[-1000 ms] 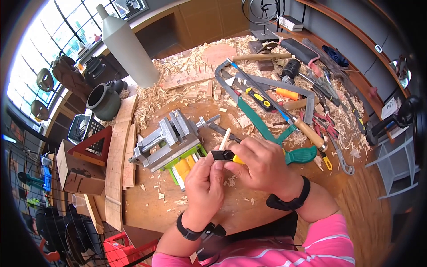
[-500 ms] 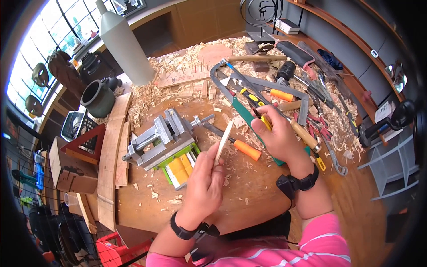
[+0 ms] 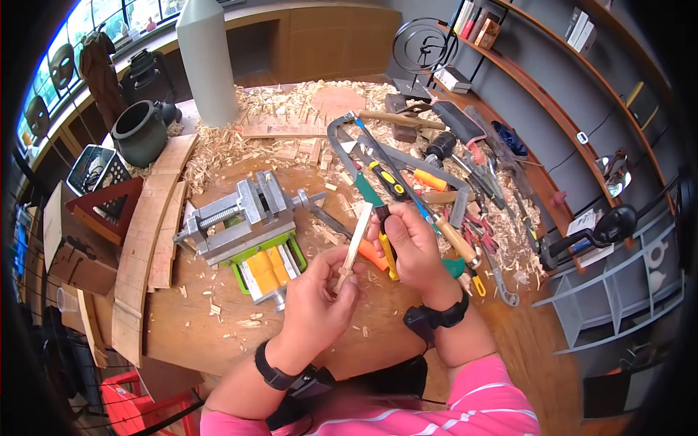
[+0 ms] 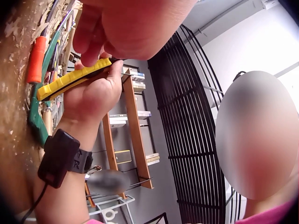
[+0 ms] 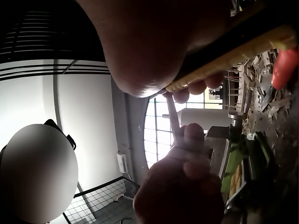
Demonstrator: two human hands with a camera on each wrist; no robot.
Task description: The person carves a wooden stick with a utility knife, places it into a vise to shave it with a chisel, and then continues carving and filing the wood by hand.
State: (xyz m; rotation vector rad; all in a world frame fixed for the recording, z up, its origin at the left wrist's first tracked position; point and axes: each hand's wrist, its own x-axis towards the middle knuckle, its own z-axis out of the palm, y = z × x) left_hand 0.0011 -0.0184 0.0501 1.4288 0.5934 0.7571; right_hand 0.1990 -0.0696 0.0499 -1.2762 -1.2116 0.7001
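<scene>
A pale whittled wooden stick (image 3: 358, 240) points up from my left hand (image 3: 320, 294), pinched between thumb and fingers near its lower end. My right hand (image 3: 412, 247) grips a yellow and black utility knife (image 3: 388, 254), just right of the stick. From the left wrist, the ridged yellow knife handle (image 4: 70, 81) lies across the right palm, its far end hidden by the left hand (image 4: 135, 23). The right wrist view is dark, with the stick (image 5: 173, 116) rising from the left fingers. Both hands are above the wooden table (image 3: 269, 341).
A metal vise (image 3: 247, 214) stands left of the hands, a green-framed tray (image 3: 265, 269) before it. At right lie a hacksaw (image 3: 407, 174), a wrench (image 3: 502, 287), pliers (image 3: 476, 229) and other tools. Shavings (image 3: 218, 160) cover the back; planks (image 3: 149, 247) line the left edge.
One second ago the knife was against the stick with both hands together. The right hand then swung away to the right, and now it is back beside the stick. The head view has shifted.
</scene>
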